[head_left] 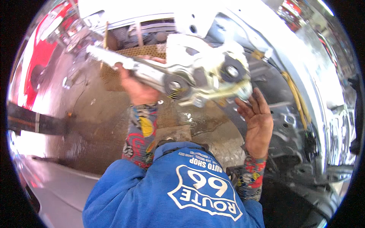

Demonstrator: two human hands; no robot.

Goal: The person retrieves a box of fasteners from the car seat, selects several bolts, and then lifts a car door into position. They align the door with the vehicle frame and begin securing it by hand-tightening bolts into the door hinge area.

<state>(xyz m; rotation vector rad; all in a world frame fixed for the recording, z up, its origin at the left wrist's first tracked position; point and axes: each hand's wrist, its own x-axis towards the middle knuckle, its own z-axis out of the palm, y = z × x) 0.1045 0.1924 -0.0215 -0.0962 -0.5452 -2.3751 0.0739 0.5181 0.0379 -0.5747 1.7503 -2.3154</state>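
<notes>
A bulky pale car part that looks like a headlight assembly (pixel 207 78) is held up in front of me, slightly blurred. Two dark round fittings show on its near side, and a long silvery arm (pixel 142 72) reaches out to the left. My left hand (pixel 140 89) grips that arm from below, thumb on the near side, with some fingers hidden behind it. At the part's lower right corner is my right hand (pixel 258 117), palm up and fingers apart. Its fingertips are at the edge of the part; whether they touch it I cannot tell.
White car bodywork (pixel 148 9) curves across the top. To the right is a grey metal structure (pixel 291 121) with a yellowish strip (pixel 298 97). A brown mesh panel (pixel 114 79) stands behind the part, over a wet concrete floor (pixel 91 129). Far left, a red vehicle (pixel 40 57) shows.
</notes>
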